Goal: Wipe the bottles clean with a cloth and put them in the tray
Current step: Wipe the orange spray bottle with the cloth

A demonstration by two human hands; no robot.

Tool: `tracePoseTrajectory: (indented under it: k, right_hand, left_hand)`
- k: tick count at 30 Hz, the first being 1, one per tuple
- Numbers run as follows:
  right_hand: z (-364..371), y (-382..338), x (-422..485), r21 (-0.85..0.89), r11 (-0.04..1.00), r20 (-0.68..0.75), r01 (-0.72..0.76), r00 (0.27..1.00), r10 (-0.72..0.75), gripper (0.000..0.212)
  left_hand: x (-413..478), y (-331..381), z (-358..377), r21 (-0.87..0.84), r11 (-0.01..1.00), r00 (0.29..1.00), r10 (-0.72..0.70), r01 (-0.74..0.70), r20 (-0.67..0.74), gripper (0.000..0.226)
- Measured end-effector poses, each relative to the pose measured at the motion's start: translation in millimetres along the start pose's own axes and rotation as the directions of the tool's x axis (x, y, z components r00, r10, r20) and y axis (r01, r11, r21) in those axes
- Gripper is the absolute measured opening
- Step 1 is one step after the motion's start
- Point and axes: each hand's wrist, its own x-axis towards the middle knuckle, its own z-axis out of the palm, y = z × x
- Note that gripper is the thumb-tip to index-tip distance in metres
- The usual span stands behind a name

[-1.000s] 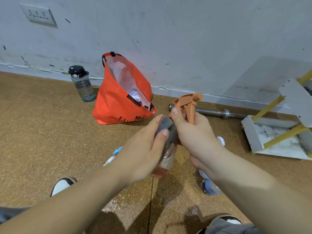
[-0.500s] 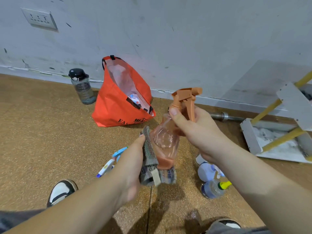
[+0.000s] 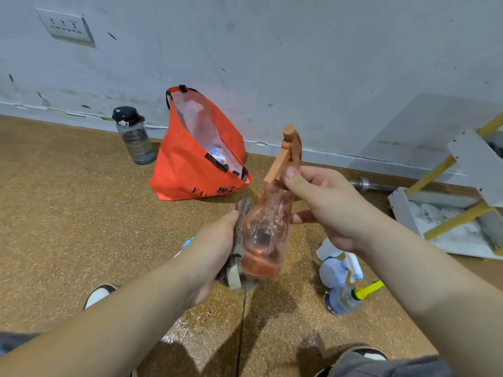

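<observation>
Lots is blocked here. The left hand (image 3: 215, 257) comes in from the lower left and wraps the cloth (image 3: 239, 240) against the side of the pink bottle (image 3: 265, 229), so its fingers are hidden behind both and only the thumb edge and the back of the hand show. The cloth is just a grey strip peeking out between palm and bottle, plus a tag at the bottom. The right hand (image 3: 324, 208) grips the bottle's neck just under the orange trigger, thumb on top and the other fingers curled round the far side. The bottle is in mid-air at centre frame, tilted with its trigger toward the wall. A blue thing (image 3: 188, 242) under the left wrist is mostly covered, can't tell what it is. Below the right wrist a blue bottle (image 3: 340, 270) and a yellow-nozzle bottle (image 3: 343, 299) lie on the floor. The white rack (image 3: 446, 235) is cut off at the right edge. An orange bag (image 3: 190, 170) sits against the wall.
</observation>
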Motion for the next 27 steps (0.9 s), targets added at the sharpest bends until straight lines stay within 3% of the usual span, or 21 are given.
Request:
tracePoseTrajectory:
  k: [2,4,5,7,8,9,11,13,16,18,20,22,24,25,27]
  right_hand:
    - [6,3,0,-0.004,0.998,-0.033,-0.066,0.997,0.066,0.041]
    - [12,8,-1,0.011,0.993,-0.056,-0.121,0.991,0.122,0.032]
    - [15,10,-1,0.017,0.989,-0.068,-0.15,0.986,0.151,0.031]
    - [20,14,0,0.049,0.979,-0.108,-0.199,0.973,0.204,0.032]
    - [22,15,1,0.072,0.975,-0.139,-0.21,0.966,0.218,0.032]
    - [25,15,1,0.089,0.976,-0.173,-0.201,0.961,0.214,0.032]
    - [29,15,1,0.062,0.987,-0.251,-0.146,0.955,0.157,0.034]
    - [30,13,2,0.03,0.995,-0.295,-0.096,0.95,0.1,0.035]
    - [30,13,1,0.074,0.994,-0.305,-0.086,0.947,0.104,0.034]
    - [31,14,-2,0.103,0.989,-0.283,-0.109,0.95,0.134,0.031]
    - [34,16,-5,0.107,0.984,-0.273,-0.14,0.948,0.165,0.038]
    - [33,15,-4,0.129,0.977,-0.275,-0.171,0.94,0.201,0.047]
    - [33,14,-4,0.162,0.966,-0.275,-0.2,0.931,0.239,0.05]
    - [32,13,-4,0.174,0.962,-0.266,-0.212,0.93,0.253,0.049]
    - [33,12,-7,0.17,0.963,-0.239,-0.207,0.94,0.245,0.041]
  left_hand:
    - [-12,-3,4,0.047,0.984,0.984,0.174,-0.172,-0.037,0.042]
    - [-12,-3,7,0.21,0.886,0.899,0.433,-0.413,-0.058,0.033]
    - [-13,-2,10,0.388,0.782,0.842,0.538,-0.488,-0.025,0.03]
    - [-19,-9,18,0.709,0.437,0.691,0.717,-0.553,0.098,0.038]
    - [-21,-16,22,0.773,0.32,0.652,0.742,-0.547,0.155,0.052]
    - [-20,-21,24,0.788,0.282,0.641,0.747,-0.548,0.178,0.062]
    - [-14,-21,19,0.713,0.356,0.652,0.736,-0.604,0.184,0.062]
    - [-2,-16,9,0.52,0.54,0.713,0.668,-0.662,0.214,0.05]
    - [12,-13,-2,0.122,0.85,0.849,0.481,-0.512,0.217,0.037]
    - [16,-16,-3,0.109,0.911,0.915,0.382,-0.397,0.132,0.043]
    - [8,-21,-1,0.338,0.839,0.901,0.428,-0.426,0.074,0.049]
    - [-11,-26,8,0.551,0.607,0.78,0.611,-0.573,0.137,0.05]
    - [-21,-35,16,0.666,0.402,0.682,0.696,-0.628,0.223,0.06]
    - [-20,-38,16,0.69,0.367,0.668,0.709,-0.624,0.226,0.063]
    - [-10,-39,6,0.683,0.407,0.678,0.713,-0.606,0.178,0.067]
